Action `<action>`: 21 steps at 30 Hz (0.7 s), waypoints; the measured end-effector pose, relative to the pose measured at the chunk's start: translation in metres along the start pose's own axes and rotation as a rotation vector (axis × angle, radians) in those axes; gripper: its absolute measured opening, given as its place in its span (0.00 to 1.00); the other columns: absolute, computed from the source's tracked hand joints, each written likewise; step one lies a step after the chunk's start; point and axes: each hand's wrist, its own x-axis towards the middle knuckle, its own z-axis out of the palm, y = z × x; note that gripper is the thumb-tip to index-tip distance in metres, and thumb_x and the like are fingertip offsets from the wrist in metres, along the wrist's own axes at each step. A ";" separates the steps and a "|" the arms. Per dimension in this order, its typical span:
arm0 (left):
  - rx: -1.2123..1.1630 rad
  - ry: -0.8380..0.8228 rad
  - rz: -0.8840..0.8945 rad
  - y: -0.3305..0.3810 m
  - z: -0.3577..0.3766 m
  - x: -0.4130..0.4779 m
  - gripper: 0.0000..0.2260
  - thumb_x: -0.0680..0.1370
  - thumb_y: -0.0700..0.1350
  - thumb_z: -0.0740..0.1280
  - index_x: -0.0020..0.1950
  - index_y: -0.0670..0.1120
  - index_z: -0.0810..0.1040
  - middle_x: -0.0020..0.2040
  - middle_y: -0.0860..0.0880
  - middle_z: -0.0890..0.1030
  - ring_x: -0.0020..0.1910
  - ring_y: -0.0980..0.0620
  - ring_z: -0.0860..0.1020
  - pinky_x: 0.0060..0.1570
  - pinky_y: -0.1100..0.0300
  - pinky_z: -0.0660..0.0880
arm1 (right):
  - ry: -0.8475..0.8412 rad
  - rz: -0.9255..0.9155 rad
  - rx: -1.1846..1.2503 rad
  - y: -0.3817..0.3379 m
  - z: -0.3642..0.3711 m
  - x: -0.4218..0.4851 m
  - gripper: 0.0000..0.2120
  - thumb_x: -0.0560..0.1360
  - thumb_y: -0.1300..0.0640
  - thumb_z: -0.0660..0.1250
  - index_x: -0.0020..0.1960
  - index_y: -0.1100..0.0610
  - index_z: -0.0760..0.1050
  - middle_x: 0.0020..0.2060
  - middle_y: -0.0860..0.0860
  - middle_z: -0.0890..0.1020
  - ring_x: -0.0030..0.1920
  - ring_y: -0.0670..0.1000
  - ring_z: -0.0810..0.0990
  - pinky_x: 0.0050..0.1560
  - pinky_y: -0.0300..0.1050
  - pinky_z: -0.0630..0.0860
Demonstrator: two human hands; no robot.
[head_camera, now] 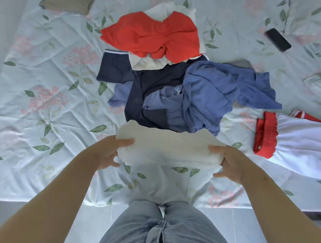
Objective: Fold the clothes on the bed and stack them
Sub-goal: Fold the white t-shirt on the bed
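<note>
Two hands hold one cream cloth (167, 149) just above the near edge of the bed (42, 109), in front of the clothes heap. The left hand (106, 152) grips the cloth's left end, thumb on top and fingers (113, 164) curled underneath. The right hand (231, 164) grips the right end the same way, thumb on top and the other fingers curled below. The cloth stretches between them in a flat, partly folded band, its far edge overlapping the near side of the heap.

The heap lies in the middle of the bed. At its far end sits one crumpled red garment (150, 35), on top of white cloth (146, 64) that shows both beyond it and on its near side; whether that is one piece or two cannot be told. Nearer lies navy clothing (153, 82) with a white-striped edge at the left. Tangled blue clothing (210, 88) spreads over and right of it, and the number of blue pieces is unclear. One grey scrap (241, 63) peeks out at the far right of the blue.

Apart from the heap, at the right, lies one white garment with red trim (298, 146). One dark phone (277, 39) lies far right on the floral sheet. One olive cloth piece (68, 3) lies at the far left. The person's jeans (158, 230) show at the near edge, above a pale floor (227, 220).
</note>
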 end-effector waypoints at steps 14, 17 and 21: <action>-0.181 0.081 0.210 -0.004 0.127 0.003 0.05 0.79 0.47 0.65 0.50 0.45 0.78 0.51 0.48 0.81 0.54 0.48 0.79 0.46 0.52 0.81 | 0.273 -0.372 0.445 0.047 -0.075 -0.031 0.10 0.76 0.68 0.60 0.47 0.58 0.77 0.39 0.50 0.84 0.44 0.49 0.81 0.43 0.42 0.81; -0.182 0.032 0.351 -0.014 0.154 0.003 0.05 0.79 0.45 0.63 0.51 0.48 0.78 0.49 0.52 0.83 0.54 0.51 0.79 0.52 0.53 0.79 | 0.236 -0.503 0.486 0.051 -0.108 -0.040 0.13 0.76 0.69 0.59 0.50 0.56 0.78 0.42 0.47 0.85 0.47 0.46 0.82 0.49 0.42 0.80; -0.084 0.091 0.342 -0.054 0.183 0.023 0.04 0.79 0.46 0.64 0.50 0.52 0.78 0.49 0.58 0.83 0.55 0.55 0.78 0.60 0.55 0.73 | 0.238 -0.454 0.345 0.083 -0.146 -0.025 0.12 0.76 0.68 0.59 0.50 0.57 0.78 0.47 0.52 0.82 0.50 0.49 0.80 0.57 0.43 0.77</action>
